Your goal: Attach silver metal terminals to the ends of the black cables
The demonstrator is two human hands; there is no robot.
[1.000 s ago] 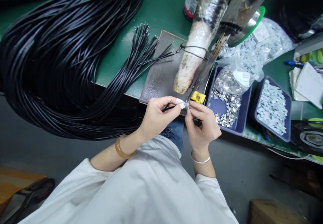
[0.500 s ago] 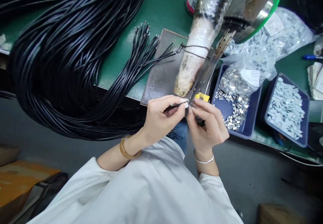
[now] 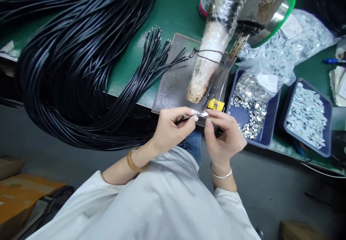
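My left hand (image 3: 173, 126) pinches a thin black cable (image 3: 181, 119) between thumb and forefinger, near its end. At the cable's tip, just past those fingertips, is a small shiny metal connector shell (image 3: 204, 114). My right hand (image 3: 225, 131) has its thumb and forefinger closed at this shell, the other fingers curled; the exact contact is hard to see. Behind the hands stands a soldering stand arm (image 3: 229, 65), with a yellow tag (image 3: 215, 104) at its lower end. Beside it a white wrapped tube (image 3: 209, 54) points down over a dark plate (image 3: 174, 75).
A thick bundle of black cables (image 3: 67, 52) hangs over the green table (image 3: 175, 5), their stripped ends (image 3: 154, 43) on the plate's left. To the right are a blue tray of metal shells (image 3: 254, 119), a tray of pale pieces (image 3: 306, 115), plastic bags (image 3: 310, 34) and a wire spool (image 3: 278, 21).
My hands have drawn slightly apart and the right fingertips have moved a little to the right. The metal shell at the cable tip now shows between them.
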